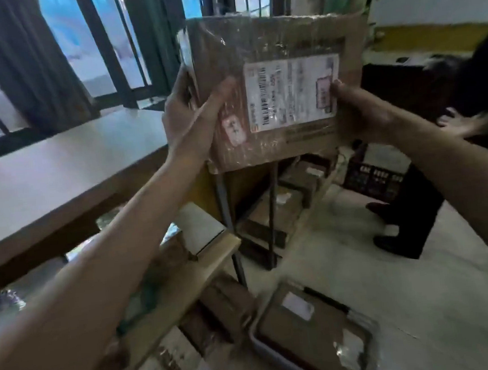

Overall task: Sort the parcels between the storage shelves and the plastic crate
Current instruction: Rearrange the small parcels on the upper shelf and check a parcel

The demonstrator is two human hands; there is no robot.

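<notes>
I hold a taped brown cardboard parcel with a white shipping label up in front of me. My left hand grips its left edge, thumb across the front. On its lower right corner my right hand is clamped. Behind and below the parcel stands a metal storage shelf with several brown parcels on its low tier. A grey plastic crate sits on the floor at the bottom, holding a brown parcel with a white label.
A pale table top runs along the left under barred windows. A lower shelf under it carries more parcels. Another person's hand and dark legs are at the right, near a black crate.
</notes>
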